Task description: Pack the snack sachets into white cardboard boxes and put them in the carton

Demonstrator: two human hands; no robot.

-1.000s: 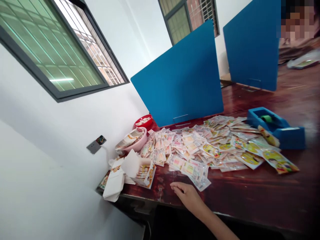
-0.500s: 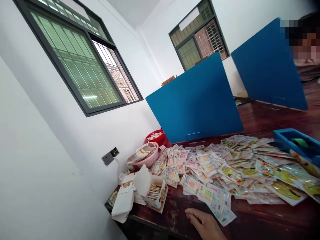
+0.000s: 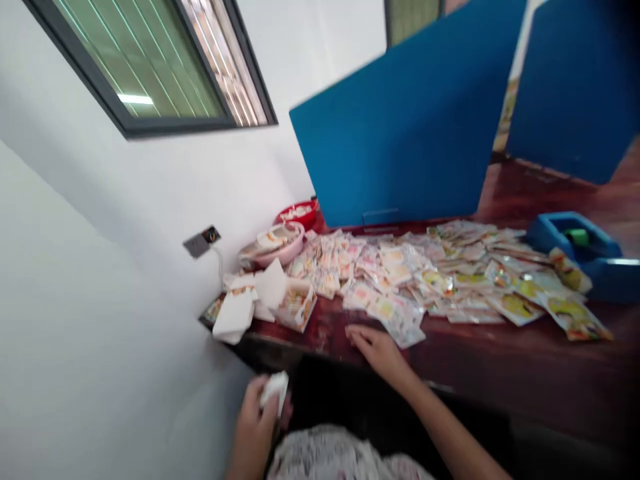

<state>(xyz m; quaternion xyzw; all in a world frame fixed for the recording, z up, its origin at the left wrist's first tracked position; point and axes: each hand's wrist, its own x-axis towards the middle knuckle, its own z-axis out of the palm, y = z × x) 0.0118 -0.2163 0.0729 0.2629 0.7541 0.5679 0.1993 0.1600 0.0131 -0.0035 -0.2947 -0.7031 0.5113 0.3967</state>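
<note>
A dark red wooden desk (image 3: 505, 353) runs along a white wall, under a window (image 3: 140, 60), and a tall blue divider panel (image 3: 395, 127) stands on it with a second one just to the right. Across the desk lies a wide, loose heap of flat printed packets (image 3: 390, 280), overlapping in yellow, pink and white. They look light, thin and glossy, so they would likely slide over one another; a pinch at a sealed edge or corner, one packet at a time, seems the surest hold (a flat palm would mostly push them about). A blue tape dispenser (image 3: 545, 230) sits at the heap's right end. At its left end are a pink bowl (image 3: 291, 252) of packets, a red bowl (image 3: 295, 215) behind it, and an open white carton (image 3: 296, 307) beside some white paper cartons (image 3: 234, 317).

The right hand (image 3: 380, 353) lies open and palm down on the desk, just below the heap's near edge. The left hand (image 3: 253, 420), below the desk edge, is closed around a small white piece (image 3: 276, 392), too blurred to identify; it looks soft and light.
</note>
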